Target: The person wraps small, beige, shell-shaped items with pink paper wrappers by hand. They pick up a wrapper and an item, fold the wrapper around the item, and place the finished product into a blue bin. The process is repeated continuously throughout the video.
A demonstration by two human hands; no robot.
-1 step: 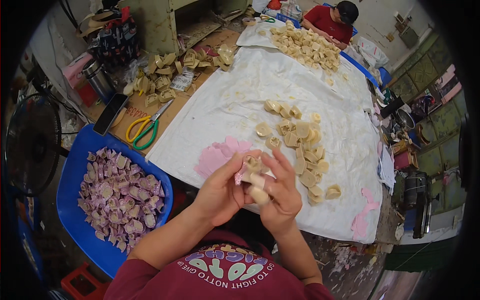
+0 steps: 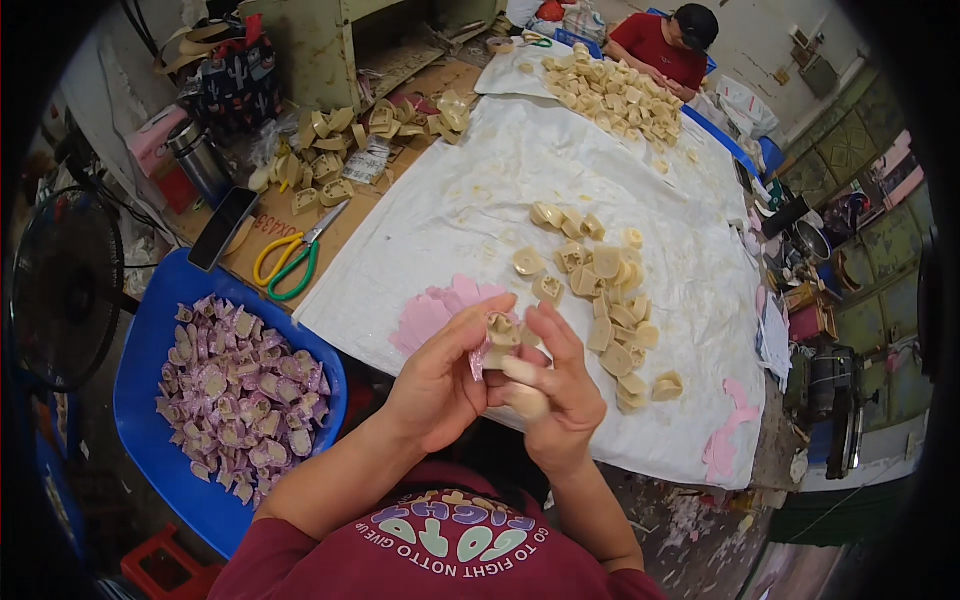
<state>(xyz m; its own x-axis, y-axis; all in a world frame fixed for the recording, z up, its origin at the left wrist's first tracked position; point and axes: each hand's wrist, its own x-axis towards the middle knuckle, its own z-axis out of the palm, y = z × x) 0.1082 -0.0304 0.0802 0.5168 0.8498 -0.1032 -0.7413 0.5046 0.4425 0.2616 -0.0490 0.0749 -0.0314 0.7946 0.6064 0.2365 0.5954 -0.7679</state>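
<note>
Over the near edge of the white sheet (image 2: pixel 470 190), the left hand (image 2: pixel 435 385) and right hand (image 2: pixel 560 400) together pinch a small beige piece (image 2: pixel 500 330), perhaps with pink paper. Beige pieces (image 2: pixel 610 300) lie beyond; a blue tray (image 2: pixel 150 330) sits left.

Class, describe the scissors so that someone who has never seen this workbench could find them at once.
Start at the big white sheet covering the table. Just off its left edge, on brown cardboard above the blue tub, lie the scissors. Their yellow and green handle loops set them apart from the beige pieces scattered nearby.
</note>
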